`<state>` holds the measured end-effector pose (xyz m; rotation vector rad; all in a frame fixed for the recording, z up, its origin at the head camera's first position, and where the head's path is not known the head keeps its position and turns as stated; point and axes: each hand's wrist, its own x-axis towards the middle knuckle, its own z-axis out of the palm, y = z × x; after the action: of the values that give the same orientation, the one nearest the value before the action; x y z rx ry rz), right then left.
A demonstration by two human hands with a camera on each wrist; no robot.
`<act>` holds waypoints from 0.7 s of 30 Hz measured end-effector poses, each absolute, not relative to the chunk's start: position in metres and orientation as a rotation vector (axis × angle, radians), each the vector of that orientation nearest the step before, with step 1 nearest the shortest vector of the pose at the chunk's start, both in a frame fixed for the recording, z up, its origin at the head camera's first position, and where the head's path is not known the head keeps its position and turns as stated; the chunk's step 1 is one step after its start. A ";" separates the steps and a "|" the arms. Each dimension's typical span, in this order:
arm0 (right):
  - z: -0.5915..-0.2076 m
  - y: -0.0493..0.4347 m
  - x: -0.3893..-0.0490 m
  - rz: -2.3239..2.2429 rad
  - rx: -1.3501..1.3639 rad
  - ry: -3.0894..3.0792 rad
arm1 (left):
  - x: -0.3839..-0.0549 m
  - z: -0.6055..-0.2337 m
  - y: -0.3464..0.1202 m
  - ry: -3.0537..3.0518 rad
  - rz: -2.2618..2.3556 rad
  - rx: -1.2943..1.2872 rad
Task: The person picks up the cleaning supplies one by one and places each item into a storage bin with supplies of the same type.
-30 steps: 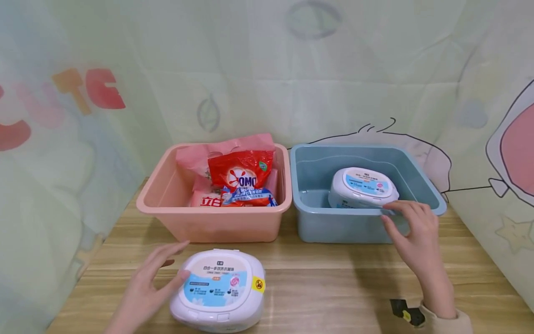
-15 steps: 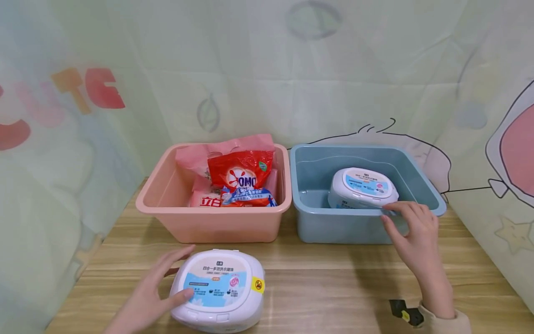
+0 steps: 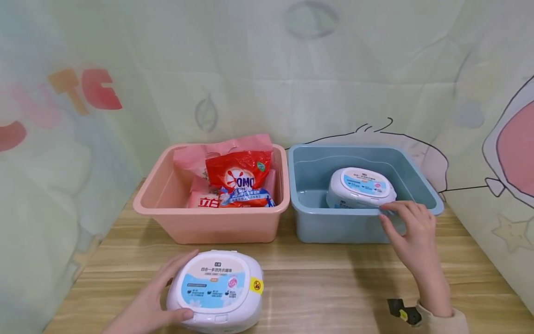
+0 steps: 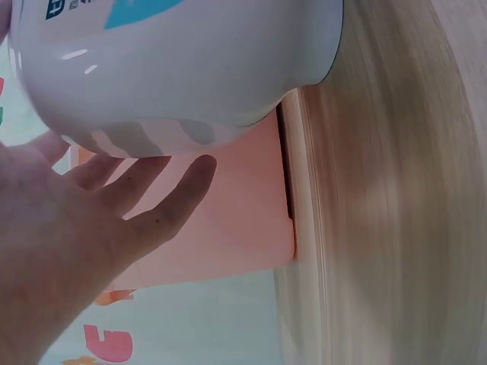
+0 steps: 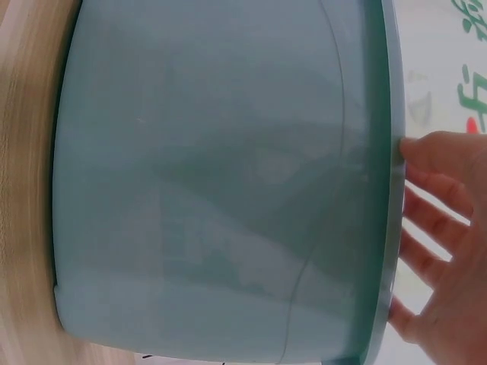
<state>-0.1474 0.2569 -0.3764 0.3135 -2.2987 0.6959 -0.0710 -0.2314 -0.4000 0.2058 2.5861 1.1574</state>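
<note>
A white laundry pod box with a blue-and-white label stands on the table at front left. My left hand spans its left end, thumb on the front edge and index fingertip at the back edge. In the left wrist view, the fingers lie along the box's glossy side. On the right, my right hand grips the front rim of a blue basin; in the right wrist view the thumb touches that rim. A second laundry pod box sits inside this basin.
Left of the blue basin stands a pink basin, holding a red OMO detergent bag and pink packs. A printed curtain hangs close behind both. A small black piece with a yellow mark shows near my right sleeve.
My left hand has moved in closer around the front box, its thumb shifting from the lid's left side down to the front edge. My right hand keeps its place at the blue rim.
</note>
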 end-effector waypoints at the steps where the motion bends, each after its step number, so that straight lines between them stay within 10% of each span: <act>1: -0.377 0.257 -0.147 0.698 0.313 -2.299 | -0.071 -0.399 -0.231 2.560 1.158 0.188; 21: -0.378 0.256 -0.148 0.706 0.295 -2.298 | -0.076 -0.401 -0.230 2.306 1.225 0.134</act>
<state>-0.1479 0.2564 -0.3776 0.2946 -2.2982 0.7056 -0.0763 -0.2296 -0.4013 0.1343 2.3063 1.2250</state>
